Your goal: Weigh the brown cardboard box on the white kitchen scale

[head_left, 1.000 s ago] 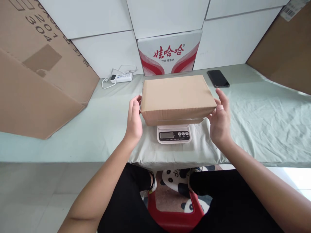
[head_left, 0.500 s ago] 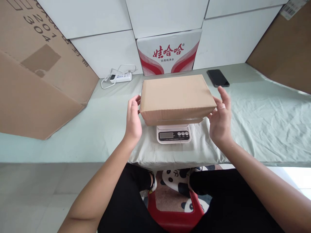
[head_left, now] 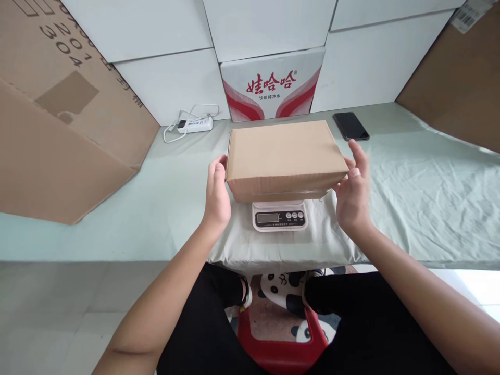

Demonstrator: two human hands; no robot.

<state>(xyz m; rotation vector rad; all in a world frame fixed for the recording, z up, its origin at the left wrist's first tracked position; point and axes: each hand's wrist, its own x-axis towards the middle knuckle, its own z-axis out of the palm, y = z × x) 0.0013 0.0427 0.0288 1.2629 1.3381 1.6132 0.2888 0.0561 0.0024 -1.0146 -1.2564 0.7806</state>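
Note:
A closed brown cardboard box (head_left: 287, 151) sits over a white digital kitchen scale (head_left: 279, 216), hiding its weighing plate. Only the scale's front shows, with a display that looks blank and several round buttons. At the box's left end, my left hand (head_left: 217, 195) presses in, its fingers partly hidden behind the side. My right hand (head_left: 353, 195) holds the opposite end near the front right corner, with thumb by the edge and index finger raised. Between them the two hands grip the box.
A black phone (head_left: 350, 126) lies behind my right hand. At the back left is a white power strip (head_left: 194, 124) with a cable. A white-and-red carton (head_left: 272, 86) stands behind the box. Large brown cartons (head_left: 78, 156) flank the green cloth-covered table (head_left: 164, 229).
Both hands have shifted slightly inward against the ends of the box. The box and scale stay in practically the same place.

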